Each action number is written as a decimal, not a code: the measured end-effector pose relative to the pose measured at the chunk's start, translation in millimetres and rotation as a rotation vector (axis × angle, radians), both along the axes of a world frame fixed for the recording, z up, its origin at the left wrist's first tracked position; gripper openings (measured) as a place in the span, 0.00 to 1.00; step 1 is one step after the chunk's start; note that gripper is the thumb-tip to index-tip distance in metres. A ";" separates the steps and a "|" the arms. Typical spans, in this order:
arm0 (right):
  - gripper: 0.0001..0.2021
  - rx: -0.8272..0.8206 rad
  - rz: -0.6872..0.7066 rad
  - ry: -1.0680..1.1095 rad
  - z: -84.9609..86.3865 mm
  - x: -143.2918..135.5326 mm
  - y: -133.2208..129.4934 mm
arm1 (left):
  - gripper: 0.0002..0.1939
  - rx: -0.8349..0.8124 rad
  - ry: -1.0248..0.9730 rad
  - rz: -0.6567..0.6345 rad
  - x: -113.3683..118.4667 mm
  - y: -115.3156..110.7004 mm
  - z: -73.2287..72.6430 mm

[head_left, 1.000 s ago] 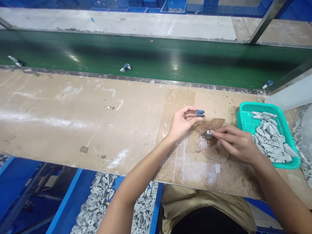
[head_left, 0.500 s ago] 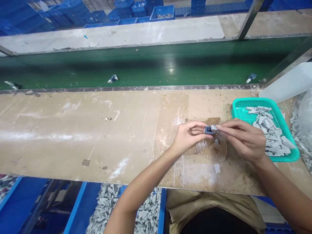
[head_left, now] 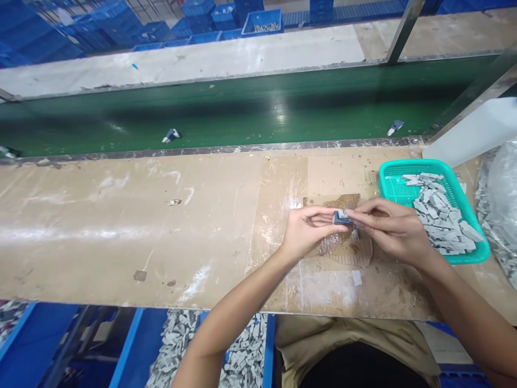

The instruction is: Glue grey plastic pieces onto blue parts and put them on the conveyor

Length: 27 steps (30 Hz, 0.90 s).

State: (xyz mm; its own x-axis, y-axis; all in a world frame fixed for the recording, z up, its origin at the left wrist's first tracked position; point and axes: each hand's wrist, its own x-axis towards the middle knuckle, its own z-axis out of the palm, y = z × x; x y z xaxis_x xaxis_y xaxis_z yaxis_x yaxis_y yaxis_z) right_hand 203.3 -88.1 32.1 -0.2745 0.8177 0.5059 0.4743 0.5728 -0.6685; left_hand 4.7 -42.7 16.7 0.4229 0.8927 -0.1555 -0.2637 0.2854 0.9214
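Between thumb and fingers, my left hand (head_left: 309,229) holds a small dark blue part (head_left: 341,219) over the bench. My right hand (head_left: 393,226) pinches a small light grey piece (head_left: 343,213), which lies against the top of the blue part. The fingertips of both hands nearly meet there. Beneath them is a worn brown cardboard patch (head_left: 361,253). Right of my right hand stands a green basket (head_left: 487,253) holding many light grey pieces (head_left: 438,207).
A green conveyor (head_left: 242,121) runs behind the bench (head_left: 100,215), carrying several small blue-and-white parts (head_left: 171,135). Below the bench's front edge are blue bins (head_left: 129,345) of grey pieces. A metal post (head_left: 404,32) rises at the back; a clear bag (head_left: 504,183) lies far right.
The light grey piece has moved left and down onto the blue part, and my hands are closer together. Parts on the conveyor have shifted left.
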 end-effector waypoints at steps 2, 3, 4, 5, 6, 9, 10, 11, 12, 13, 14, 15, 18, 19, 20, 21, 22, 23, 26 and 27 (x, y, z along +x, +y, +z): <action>0.24 -0.031 0.009 -0.005 0.2 1.3 0.5 | 0.16 -0.029 -0.007 0.023 2.1 -1.4 -1.8; 0.24 -0.042 0.014 -0.011 0.6 2.0 0.8 | 0.16 -0.042 -0.007 0.029 3.0 -2.2 -2.9; 0.24 -0.048 0.021 -0.019 1.2 2.5 1.2 | 0.17 -0.053 -0.002 0.031 3.8 -3.1 -3.9; 0.24 -0.049 0.028 -0.026 1.9 3.0 1.6 | 0.17 -0.063 0.008 0.030 4.5 -4.2 -4.9; 0.23 -0.049 0.033 -0.032 2.6 3.2 2.0 | 0.17 -0.070 0.016 0.034 5.2 -5.4 -5.9; 0.22 -0.042 0.022 -0.034 3.2 2.3 2.5 | 0.17 -0.093 0.008 0.055 7.4 -9.7 -9.1; 0.22 -0.039 0.010 -0.031 2.7 1.5 2.5 | 0.17 -0.101 -0.003 0.063 8.2 -11.3 -10.2; 0.22 -0.037 -0.004 -0.027 1.9 0.5 2.4 | 0.17 -0.107 -0.013 0.071 9.1 -12.7 -11.0; 0.22 -0.038 -0.016 -0.021 0.9 -0.5 2.4 | 0.16 -0.111 -0.018 0.080 9.8 -14.0 -11.5; 0.22 -0.040 -0.024 -0.014 -0.2 -1.7 2.3 | 0.16 -0.113 -0.017 0.094 10.5 -15.1 -11.6; 0.22 -0.044 -0.026 -0.004 -1.3 -2.8 2.2 | 0.16 -0.114 -0.013 0.111 11.1 -15.8 -11.2; 0.22 -0.050 -0.024 0.007 -2.3 -3.9 2.3 | 0.16 -0.114 -0.004 0.130 11.5 -16.3 -10.4; 0.21 -0.068 -0.012 0.036 -4.9 -6.7 2.8 | 0.16 -0.129 0.039 0.161 11.8 -15.6 -7.5; 0.21 -0.074 -0.010 0.042 -5.8 -7.5 3.0 | 0.17 -0.138 0.051 0.161 11.7 -15.0 -6.6; 0.20 -0.080 -0.012 0.045 -6.9 -8.4 3.3 | 0.17 -0.147 0.059 0.160 11.6 -14.4 -5.7; 0.19 -0.088 -0.018 0.046 -8.2 -9.2 3.5 | 0.17 -0.156 0.065 0.160 11.5 -13.8 -4.9; 0.18 -0.095 -0.030 0.048 -9.7 -9.9 3.7 | 0.17 -0.162 0.069 0.162 11.5 -13.3 -3.9; 0.18 -0.101 -0.043 0.051 -11.2 -10.7 3.8 | 0.18 -0.165 0.073 0.168 11.6 -13.0 -2.7; 0.17 -0.113 -0.061 0.062 -15.6 -12.4 3.4 | 0.18 -0.143 0.095 0.199 12.2 -12.8 2.6; 0.17 -0.105 -0.061 0.061 -16.6 -12.9 3.0 | 0.18 -0.129 0.105 0.207 12.4 -12.9 4.8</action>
State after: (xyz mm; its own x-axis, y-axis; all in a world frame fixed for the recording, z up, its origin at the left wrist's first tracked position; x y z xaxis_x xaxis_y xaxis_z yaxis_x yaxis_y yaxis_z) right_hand 190.3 -85.1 15.5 -0.1937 0.8815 0.4306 0.4629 0.4691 -0.7521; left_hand 17.1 -55.6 21.5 0.2088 0.9285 -0.3072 -0.2334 0.3524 0.9063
